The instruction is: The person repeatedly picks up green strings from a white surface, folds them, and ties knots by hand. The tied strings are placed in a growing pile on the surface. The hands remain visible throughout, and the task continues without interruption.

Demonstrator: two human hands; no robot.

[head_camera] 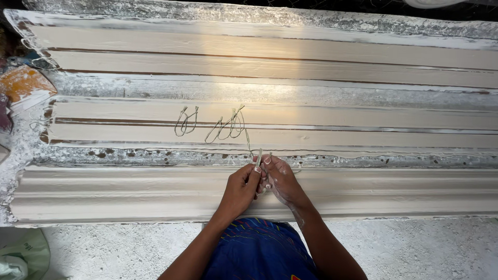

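My left hand [243, 185] and my right hand [280, 179] meet over the near plaster cornice moulding [129, 192], both pinching a short piece of thin wire [259, 155] that sticks up between the fingertips. White plaster dust coats my right hand. Just beyond, on the middle mould [363, 129], lie twisted wire loops [228, 127] and a smaller pair of loops [185, 121]. A thin strand runs from those loops toward my hands.
A farther long mould [311, 57] filled with wet beige plaster lies parallel behind. Plaster-crusted bench edges surround the moulds. An orange trowel-like tool [23, 85] sits at the left, a green bag [23, 256] at the lower left. Blue clothing [259, 251] shows below my arms.
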